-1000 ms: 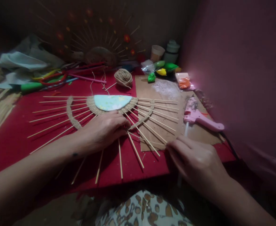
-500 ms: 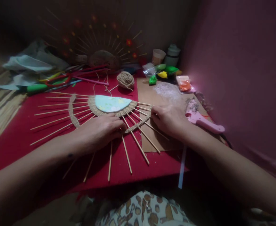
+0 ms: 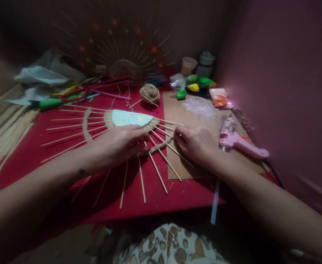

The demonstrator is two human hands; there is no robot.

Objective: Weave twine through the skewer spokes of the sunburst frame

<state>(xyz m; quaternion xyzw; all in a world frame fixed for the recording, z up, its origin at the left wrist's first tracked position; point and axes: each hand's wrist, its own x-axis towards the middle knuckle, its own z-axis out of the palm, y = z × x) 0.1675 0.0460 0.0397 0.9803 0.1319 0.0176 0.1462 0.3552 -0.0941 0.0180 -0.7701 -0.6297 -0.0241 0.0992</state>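
A half-round piece with a pale blue patterned centre (image 3: 130, 118) lies on the red cloth, thin wooden sticks (image 3: 158, 172) fanning out from its woven twine rim (image 3: 108, 119). A second band of twine (image 3: 162, 145) runs across the sticks on the right. My left hand (image 3: 122, 141) pinches this band near the front sticks, thumb and fingers closed on it. My right hand (image 3: 195, 141) grips the band's other end by the right-hand sticks. A separate arc of woven twine (image 3: 86, 124) crosses the left sticks.
A twine ball (image 3: 150, 94) sits behind the piece. On the right, a pink glue gun (image 3: 239, 141) lies on a cardboard sheet (image 3: 204, 113). Clay packets (image 3: 193, 87), a cup (image 3: 188, 66) and a bottle (image 3: 205, 65) stand behind. Scissors (image 3: 74, 93) and loose sticks (image 3: 7, 143) are left.
The view has shifted slightly. The fan's front sticks have swung a little to the left, and my left hand has moved up over the blue centre's lower edge. Both hands keep hold of the twine band.
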